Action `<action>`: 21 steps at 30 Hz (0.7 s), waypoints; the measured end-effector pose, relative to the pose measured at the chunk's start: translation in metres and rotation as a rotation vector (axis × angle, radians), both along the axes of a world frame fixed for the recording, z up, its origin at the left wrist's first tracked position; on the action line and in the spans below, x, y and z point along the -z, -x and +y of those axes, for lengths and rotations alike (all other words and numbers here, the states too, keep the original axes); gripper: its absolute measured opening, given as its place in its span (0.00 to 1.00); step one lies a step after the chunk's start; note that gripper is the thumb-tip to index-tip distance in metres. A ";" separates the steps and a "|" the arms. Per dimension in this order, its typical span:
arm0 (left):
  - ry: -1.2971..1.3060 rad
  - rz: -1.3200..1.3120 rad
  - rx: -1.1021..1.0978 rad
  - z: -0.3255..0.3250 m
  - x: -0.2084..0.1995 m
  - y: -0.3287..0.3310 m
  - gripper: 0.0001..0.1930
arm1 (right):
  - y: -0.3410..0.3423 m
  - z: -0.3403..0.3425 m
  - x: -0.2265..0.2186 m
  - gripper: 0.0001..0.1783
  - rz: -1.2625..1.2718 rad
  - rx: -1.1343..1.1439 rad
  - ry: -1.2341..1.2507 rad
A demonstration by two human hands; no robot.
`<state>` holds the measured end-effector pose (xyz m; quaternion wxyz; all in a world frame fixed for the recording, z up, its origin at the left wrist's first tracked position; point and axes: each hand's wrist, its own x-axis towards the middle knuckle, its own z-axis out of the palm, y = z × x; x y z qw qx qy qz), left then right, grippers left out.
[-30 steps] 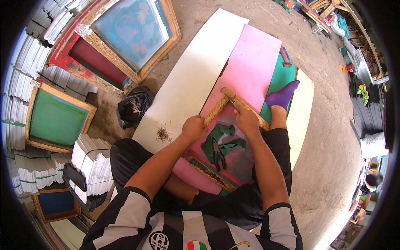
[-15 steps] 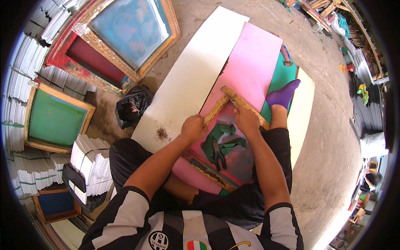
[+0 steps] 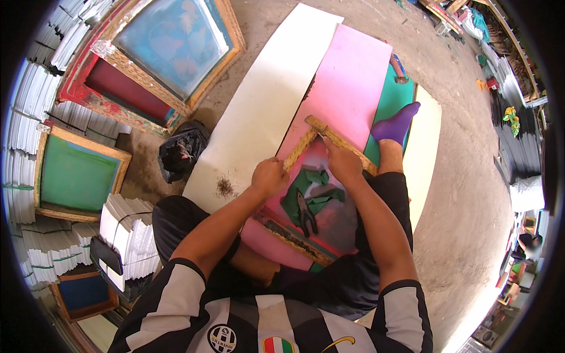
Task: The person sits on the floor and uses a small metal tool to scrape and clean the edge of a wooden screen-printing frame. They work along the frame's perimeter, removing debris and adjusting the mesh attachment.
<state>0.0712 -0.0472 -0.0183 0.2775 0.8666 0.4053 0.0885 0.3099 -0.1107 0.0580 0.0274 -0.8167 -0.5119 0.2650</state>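
Observation:
A wooden frame [image 3: 301, 148] with a see-through sheet lies tilted across my legs, its far corner pointing away from me. My left hand [image 3: 269, 176] is closed around the left bar. Close to the far corner, my right hand [image 3: 344, 162] has its fingers pinched together against the frame's inner edge; what they hold, if anything, is too small to make out. Dark-handled pliers [image 3: 305, 216] rest inside the frame, beside crumpled green cloth [image 3: 322, 201]. The near bar [image 3: 294, 238] looks rough and stained.
White, pink [image 3: 347, 65], green and cream boards lie beneath me. A hammer [image 3: 401, 76] is at the green board's far end. Small dark bits [image 3: 225, 187] are scattered on the white board. To the left are a black bag [image 3: 181, 154], printing screens [image 3: 76, 170] and paper stacks [image 3: 129, 235].
The whole view has shifted slightly. Both hands stay in nearly the same places on the frame, and the pliers and cloth still lie within it.

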 end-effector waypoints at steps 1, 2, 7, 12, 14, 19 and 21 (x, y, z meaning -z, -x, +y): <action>-0.008 -0.001 -0.002 0.000 0.001 0.000 0.15 | -0.003 0.000 0.005 0.25 0.037 0.019 -0.031; -0.002 -0.001 0.003 0.000 0.002 -0.003 0.15 | -0.014 -0.003 0.027 0.24 0.148 0.036 -0.169; -0.003 0.048 0.027 0.004 0.006 -0.006 0.16 | -0.043 -0.010 0.100 0.22 0.494 0.093 -0.487; -0.016 -0.015 0.014 0.001 0.004 0.003 0.15 | -0.015 -0.006 0.025 0.24 0.071 -0.001 -0.130; -0.027 -0.001 0.022 0.002 0.001 0.000 0.15 | -0.025 -0.006 0.044 0.25 0.051 -0.075 -0.294; -0.011 0.023 0.001 0.001 0.007 0.002 0.16 | -0.048 0.002 0.047 0.24 0.961 0.477 0.023; -0.004 0.003 0.009 0.002 0.006 0.001 0.15 | -0.053 0.011 0.036 0.24 1.097 0.715 0.142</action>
